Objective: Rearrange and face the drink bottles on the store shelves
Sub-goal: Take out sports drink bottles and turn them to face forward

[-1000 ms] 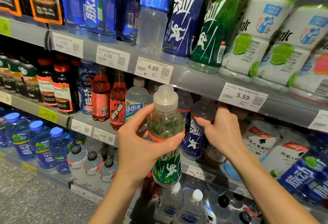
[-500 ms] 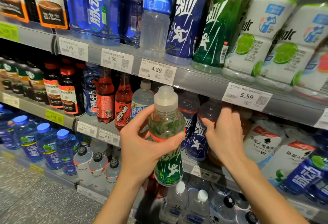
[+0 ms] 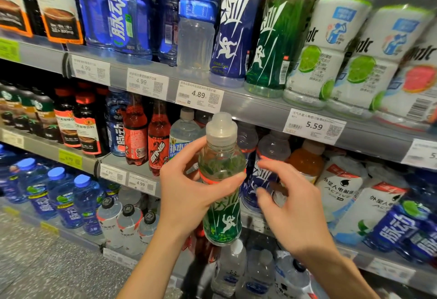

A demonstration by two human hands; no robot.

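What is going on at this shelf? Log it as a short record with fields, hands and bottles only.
left hand: grips the green sports drink bottle around its middle, upright, in front of the shelves
right hand: fingers curled, holding nothing, in front of the blue sports drink bottle on the middle shelf
bottle cap: translucent, on
nearest price tag: 4.89
shelf neighbour: orange drink bottle to the right of the blue one

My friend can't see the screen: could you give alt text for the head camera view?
A person's left hand holds a green drink bottle upright in front of store shelves packed with bottled drinks. The right hand, fingers loosely spread, hovers beside it near a blue-labelled bottle on the middle shelf.
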